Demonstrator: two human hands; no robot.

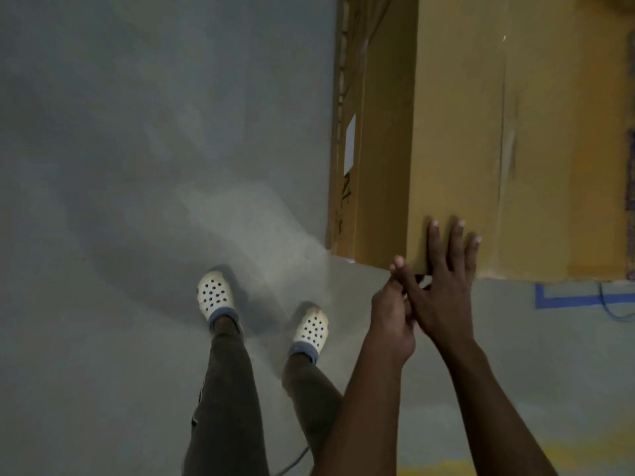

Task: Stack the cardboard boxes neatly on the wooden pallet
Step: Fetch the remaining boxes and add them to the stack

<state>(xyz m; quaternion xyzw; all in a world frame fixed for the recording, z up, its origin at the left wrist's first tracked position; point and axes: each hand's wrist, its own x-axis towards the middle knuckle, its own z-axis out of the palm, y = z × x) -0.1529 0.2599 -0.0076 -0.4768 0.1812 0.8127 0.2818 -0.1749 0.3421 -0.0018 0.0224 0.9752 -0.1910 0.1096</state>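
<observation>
A large cardboard box (pixel 498 132) fills the upper right, its top face toward me and a darker side face with a white label (pixel 349 144) on the left. My right hand (pixel 446 290) hovers at the box's near corner with its fingers spread, fingertips over the top face. Just left of it, my left hand (pixel 391 321) curls loosely and touches the right hand's thumb side. Neither hand holds anything. The wooden pallet is out of view.
Grey concrete floor (pixel 137 166) spreads to the left. My legs and white perforated clogs (pixel 214 297) stand at bottom centre. Blue tape (pixel 577 300) and a thin cable (pixel 615 310) lie on the floor right of the hands.
</observation>
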